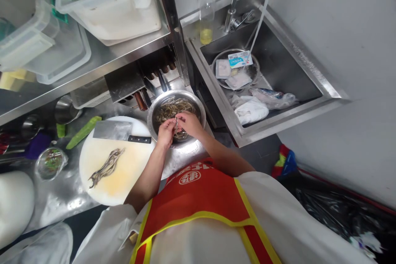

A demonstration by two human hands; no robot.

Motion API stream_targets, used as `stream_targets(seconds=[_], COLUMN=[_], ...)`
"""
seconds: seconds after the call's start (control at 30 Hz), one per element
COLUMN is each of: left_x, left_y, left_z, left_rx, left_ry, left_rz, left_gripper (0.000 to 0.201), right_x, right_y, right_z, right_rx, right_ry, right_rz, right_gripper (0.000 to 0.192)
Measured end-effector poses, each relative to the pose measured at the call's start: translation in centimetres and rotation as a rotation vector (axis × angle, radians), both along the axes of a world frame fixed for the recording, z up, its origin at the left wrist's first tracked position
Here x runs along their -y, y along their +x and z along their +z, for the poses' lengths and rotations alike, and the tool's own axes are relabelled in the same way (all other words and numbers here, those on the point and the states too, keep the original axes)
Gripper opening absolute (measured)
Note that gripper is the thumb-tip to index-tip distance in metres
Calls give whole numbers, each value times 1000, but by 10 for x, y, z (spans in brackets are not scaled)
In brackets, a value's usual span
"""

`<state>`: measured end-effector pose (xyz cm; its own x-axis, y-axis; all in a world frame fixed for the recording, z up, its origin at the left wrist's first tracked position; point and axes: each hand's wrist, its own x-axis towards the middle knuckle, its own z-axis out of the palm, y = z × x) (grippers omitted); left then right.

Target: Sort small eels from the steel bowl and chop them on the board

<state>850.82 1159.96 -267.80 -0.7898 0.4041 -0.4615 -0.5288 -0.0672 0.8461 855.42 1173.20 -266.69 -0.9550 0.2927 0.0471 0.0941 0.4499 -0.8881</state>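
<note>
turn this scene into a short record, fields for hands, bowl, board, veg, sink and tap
left hand: over the bowl, fingertips pinching a thin strand
right hand: fingertips at the same strand
bowl: metal, holding many dark strands
board: round, white, left of the bowl; cleaver and a strand bundle on it
veg: long green piece beside the board
sink: basin with flat packets
tap: running into the basin

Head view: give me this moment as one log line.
Left hand: pinching strip | Right hand: pinching same strip | Bowl: under both hands, more strips inside | Board: cleaver, strip bundle on top
</note>
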Motion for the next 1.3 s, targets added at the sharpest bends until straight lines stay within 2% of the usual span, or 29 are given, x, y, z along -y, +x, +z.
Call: stream_targets(seconds=[0.17,0.37,0.57,0.77,0.9,1.03,1.13,1.23,1.3], left_x=[5,15,17,20,23,27,30,33,37], left_y=[0,-2,-4,-6,-9,-11,-11,-12,-13], left_z=[-6,1,7,14,15,11,8,8,11], left_rx=[-192,-508,-583,-600,-524,-393,-290,-144,-71], left_ry=[-134,-378,-452,-440,-395,-294,-194,-80,-17], left_rz=[-36,-189,-243,-315,-342,-291,-196,-83,-22], left_gripper=[29,21,19,17,18,20,23,29,33], right_x=[1,-2,-6,-8,-12,-18,-20,-16,-12], right_y=[0,3,4,5,4,-1,-5,-9,-11], right_z=[-2,1,2,0,-2,-2,-7,-13,-13], right_rx=[43,84,90,54,-16,1,99,268,326], right_ry=[137,289,394,425,305,210,328,493,536], right_rz=[25,91,152,194,206,123,85,221,341], right_gripper=[17,17,17,14,12,11,12,14,16])
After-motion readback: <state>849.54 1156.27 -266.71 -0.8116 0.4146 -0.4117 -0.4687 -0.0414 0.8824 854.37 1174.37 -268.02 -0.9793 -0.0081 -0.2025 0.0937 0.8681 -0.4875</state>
